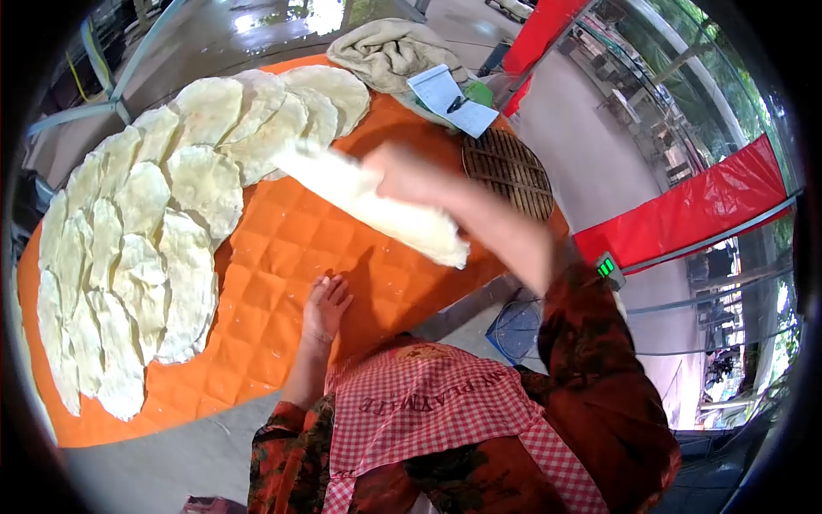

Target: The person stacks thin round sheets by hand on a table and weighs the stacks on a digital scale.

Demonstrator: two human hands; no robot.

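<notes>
Right hand (pixel 401 174), motion-blurred, gripped a pale sheet (pixel 364 204) beside the woven disc (pixel 509 176); left hand (pixel 327 301) open, empty, farther from the disc; fast swinging risked tearing the sheet.

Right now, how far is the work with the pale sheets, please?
Done, it seems: many sheets lie overlapping on the orange cloth. In hand: the right hand grips another sheet; the left hand holds nothing. Left: that sheet is apparently not yet laid down; whether more follow, I cannot tell.
</notes>
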